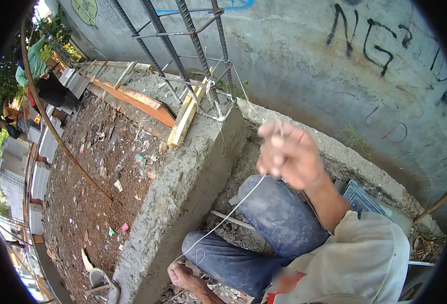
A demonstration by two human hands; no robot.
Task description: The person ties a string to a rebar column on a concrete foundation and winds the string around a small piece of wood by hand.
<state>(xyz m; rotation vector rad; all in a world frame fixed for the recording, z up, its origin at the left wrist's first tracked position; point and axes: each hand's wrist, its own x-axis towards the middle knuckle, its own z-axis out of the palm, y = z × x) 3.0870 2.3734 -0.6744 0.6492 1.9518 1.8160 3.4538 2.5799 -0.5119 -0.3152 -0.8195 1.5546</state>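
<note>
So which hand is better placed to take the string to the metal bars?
Probably the right hand: it is raised and appears nearer the metal bars; the left hand holds the string low.

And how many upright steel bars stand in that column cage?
4, left to right across the top: outermost left bar, second bar, third bar, outermost right bar. All run past the upper edge; no further bar seems hidden.

The right hand [292, 154] is blurred, so its grip on the string [238, 205] cannot be made out. Below the left hand [181, 276], the forearm [203, 291] leaves the bottom edge. The rebar [186, 20] is cut off above; the far worker's [32, 76] hands are too small to read.
</note>
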